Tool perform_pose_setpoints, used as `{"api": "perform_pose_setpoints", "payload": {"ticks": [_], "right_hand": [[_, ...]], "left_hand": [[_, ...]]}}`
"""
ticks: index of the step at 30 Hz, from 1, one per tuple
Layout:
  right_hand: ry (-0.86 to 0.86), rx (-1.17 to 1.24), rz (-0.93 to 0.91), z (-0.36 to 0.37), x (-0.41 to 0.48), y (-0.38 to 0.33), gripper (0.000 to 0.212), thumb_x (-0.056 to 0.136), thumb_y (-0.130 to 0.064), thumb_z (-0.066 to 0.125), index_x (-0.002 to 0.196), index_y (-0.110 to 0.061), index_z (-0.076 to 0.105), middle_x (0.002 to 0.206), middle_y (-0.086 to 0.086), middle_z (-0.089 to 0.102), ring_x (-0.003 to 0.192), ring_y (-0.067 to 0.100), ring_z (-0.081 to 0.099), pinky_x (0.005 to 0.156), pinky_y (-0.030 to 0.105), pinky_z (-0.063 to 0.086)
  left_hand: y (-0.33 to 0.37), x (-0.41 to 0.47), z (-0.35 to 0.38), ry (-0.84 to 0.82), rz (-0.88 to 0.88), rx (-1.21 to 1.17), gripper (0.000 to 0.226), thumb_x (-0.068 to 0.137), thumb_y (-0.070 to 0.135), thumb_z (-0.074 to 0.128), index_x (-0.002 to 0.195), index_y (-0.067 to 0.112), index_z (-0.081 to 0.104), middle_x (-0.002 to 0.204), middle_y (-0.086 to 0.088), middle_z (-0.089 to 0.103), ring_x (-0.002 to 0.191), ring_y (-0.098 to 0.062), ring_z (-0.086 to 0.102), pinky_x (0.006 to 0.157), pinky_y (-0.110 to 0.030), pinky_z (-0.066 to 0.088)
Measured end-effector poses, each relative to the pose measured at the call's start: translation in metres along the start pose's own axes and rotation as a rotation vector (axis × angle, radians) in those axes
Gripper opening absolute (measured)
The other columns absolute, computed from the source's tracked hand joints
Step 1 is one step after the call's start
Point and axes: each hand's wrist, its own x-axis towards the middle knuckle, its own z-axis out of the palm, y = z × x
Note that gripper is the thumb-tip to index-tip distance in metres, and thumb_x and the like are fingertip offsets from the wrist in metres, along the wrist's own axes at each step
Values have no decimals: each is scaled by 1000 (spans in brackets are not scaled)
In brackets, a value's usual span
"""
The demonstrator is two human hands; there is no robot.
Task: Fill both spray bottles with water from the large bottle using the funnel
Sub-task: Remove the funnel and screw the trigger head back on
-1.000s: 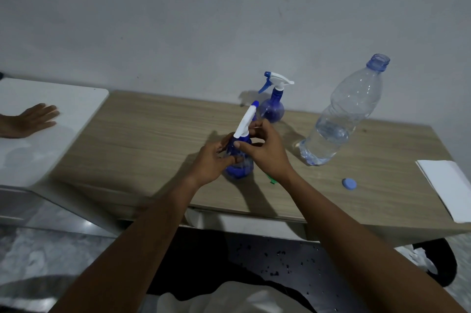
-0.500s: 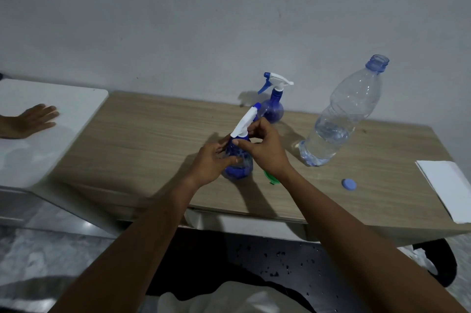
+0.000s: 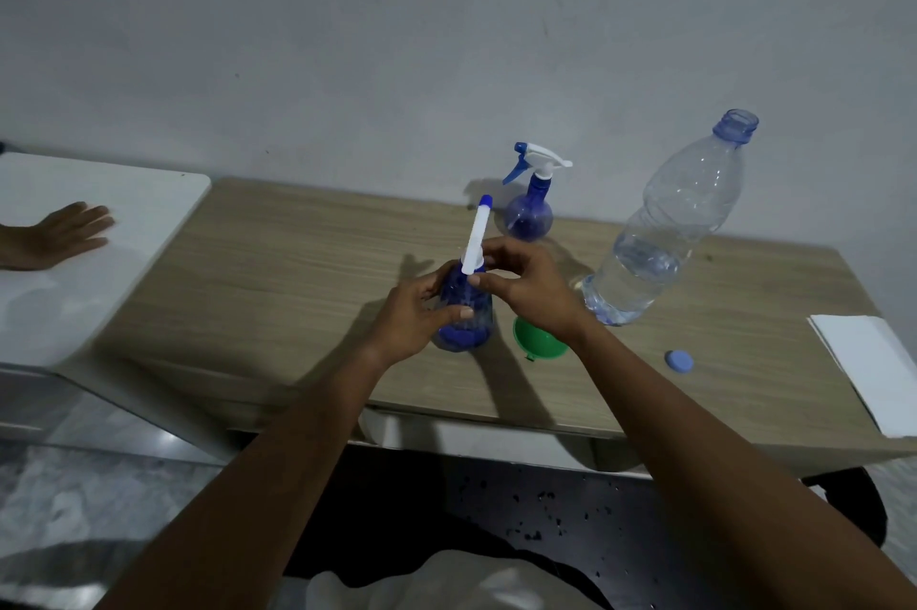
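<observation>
Funnel (image 3: 535,337) half hidden under right hand (image 3: 531,289) | left hand (image 3: 414,317) grip wraps spray bottle (image 3: 471,311) | right grip pinches neck

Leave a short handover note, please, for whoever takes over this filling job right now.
Hands: the left hand grips the near spray bottle by its body; the right hand pinches the base of its spray head.
Things: the funnel lies on the table beside it. The large bottle stands open, partly full, its cap on the table. The far spray bottle stands behind, head on.
Done: unclear; levels are hard to read through the blue plastic.
Left: check both, fill as needed, close everything.
</observation>
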Motion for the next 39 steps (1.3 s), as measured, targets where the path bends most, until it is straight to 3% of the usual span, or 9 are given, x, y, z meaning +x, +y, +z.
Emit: {"api": "perform_pose_setpoints", "payload": {"ticks": [3, 7, 11, 13, 21, 29, 34, 37, 39], "right_hand": [[34, 26, -1, 4, 3, 0, 29, 79, 0, 84, 98, -11, 65, 93, -1, 74, 92, 16, 72, 88, 30, 58], [8, 26, 8, 2, 4, 2, 31, 78, -2, 85, 100, -11, 64, 89, -8, 73, 92, 14, 72, 87, 29, 58], [-86, 14, 12, -8, 5, 1, 36, 88, -2, 76, 123, -8, 69, 109, 2, 77, 107, 17, 72, 99, 34, 56], [-116, -9, 8, -11, 6, 1, 33, 90, -4, 74, 123, -8, 72, 115, 3, 76, 111, 16, 71, 101, 33, 55], [-20, -79, -17, 0, 10, -1, 27, 78, -8, 86, 87, -25, 67, 93, -2, 74, 96, 27, 74, 91, 47, 60], [-43, -174, -40, 0, 15, -6, 27, 79, -14, 86, 86, -31, 66, 90, -4, 74, 90, 18, 74, 88, 47, 60], [21, -79, -8, -3, 6, 2, 34, 74, -13, 90, 98, -13, 66, 98, 7, 74, 93, 26, 74, 88, 50, 60], [128, -121, 23, -1, 1, -1, 54, 66, -27, 95, 100, -24, 52, 106, -5, 63, 88, 22, 72, 78, 44, 63], [137, -168, 25, 2, -1, -5, 67, 64, -31, 96, 112, -28, 49, 115, -12, 56, 95, 18, 70, 77, 37, 63]], "left_hand": [[-1, 0, 0, 9, -8, -19, 61, 84, 0, 77, 141, 9, 57, 125, 4, 70, 114, 0, 66, 86, -11, 51], [-1, 1, -1, 5, 4, -22, 62, 83, 4, 79, 140, 11, 58, 126, 4, 71, 117, -4, 65, 89, -14, 52], [-1, 1, -1, 7, 6, -22, 64, 82, 3, 80, 142, 10, 57, 128, 3, 70, 118, -6, 65, 91, -15, 53], [-1, 1, -1, 5, 9, -19, 64, 83, 2, 79, 142, 10, 57, 128, 2, 70, 118, -7, 66, 91, -15, 53], [-1, 0, 1, 18, -12, -35, 57, 84, 0, 77, 138, 8, 59, 120, 7, 72, 110, -3, 69, 86, -13, 53], [-2, 1, -2, 37, -18, -17, 54, 83, 6, 80, 134, 17, 64, 118, 4, 75, 113, -12, 69, 96, -26, 55], [2, -5, 4, 42, -25, 3, 54, 84, 4, 79, 135, 15, 63, 117, 12, 73, 110, 3, 67, 87, -12, 51], [2, -7, 8, 58, -21, -1, 55, 85, 1, 76, 135, 15, 60, 114, 11, 71, 102, 12, 66, 79, -6, 50], [3, -9, 9, 70, -16, 16, 56, 86, 1, 76, 135, 19, 58, 108, 18, 68, 95, 19, 64, 75, -3, 48]]}}
